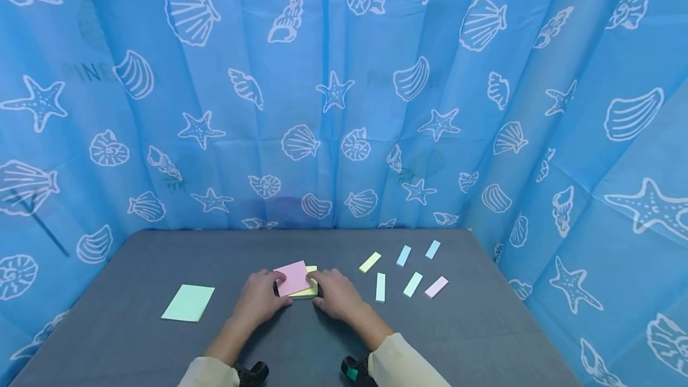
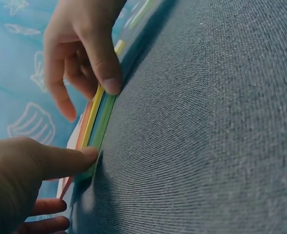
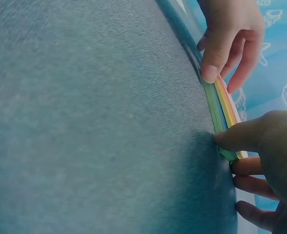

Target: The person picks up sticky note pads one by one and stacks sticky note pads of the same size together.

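Both at it: left hand [image 1: 261,299] and right hand [image 1: 334,295] pinching sticky-note pad [image 1: 295,279] flat on table [image 1: 134,267], pink top sheet skewed, corner aimed away.

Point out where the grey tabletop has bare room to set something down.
Bare grey tabletop lies between the flat green paper pad and the left hand, along the far edge, and near right. Crowded: the multicoloured sticky-note stack under both hands, right hand, and the six small pastel strips.
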Demonstrator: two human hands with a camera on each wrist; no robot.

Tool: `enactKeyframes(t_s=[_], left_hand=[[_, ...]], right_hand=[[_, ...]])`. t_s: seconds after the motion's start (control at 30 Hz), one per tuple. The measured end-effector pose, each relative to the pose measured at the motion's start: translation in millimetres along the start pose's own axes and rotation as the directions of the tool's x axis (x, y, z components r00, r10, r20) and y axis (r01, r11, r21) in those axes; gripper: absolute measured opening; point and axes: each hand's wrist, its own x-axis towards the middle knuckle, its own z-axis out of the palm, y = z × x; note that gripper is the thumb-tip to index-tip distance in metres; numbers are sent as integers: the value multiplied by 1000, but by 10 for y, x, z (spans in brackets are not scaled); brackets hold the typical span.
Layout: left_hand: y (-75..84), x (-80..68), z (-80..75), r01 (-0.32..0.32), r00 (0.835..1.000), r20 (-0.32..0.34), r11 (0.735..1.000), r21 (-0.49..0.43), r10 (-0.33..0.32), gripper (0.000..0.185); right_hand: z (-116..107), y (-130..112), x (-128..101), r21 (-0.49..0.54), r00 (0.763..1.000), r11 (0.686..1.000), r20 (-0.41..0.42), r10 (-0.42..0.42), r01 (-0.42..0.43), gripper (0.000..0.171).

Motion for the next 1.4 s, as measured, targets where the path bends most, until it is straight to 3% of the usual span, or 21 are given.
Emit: enactKeyframes(t_s=[0.3,0.6,0.9,1.13,1.4], left_hand=[[30,8,2,-73,996,-47,996,60,76,34],[59,32,2,-144,986,-72,984,108,152,29],[96,3,-12,-164,984,-42,976,142,172,27],[108,1,-41,-249,965,-28,946,208,260,22],[98,-11,-47,-268,961,-3,936,228,276,20]], right_hand=[[-26,-7,38,-47,999,998,-31,-33,32,27],[-7,38,28,-50,990,997,-121,-72,66,9],[-8,31,-27,-74,980,992,-161,-115,105,10],[0,4,-19,-58,979,990,-151,-135,127,6],[13,-7,-10,-15,992,998,-110,-66,65,18]])
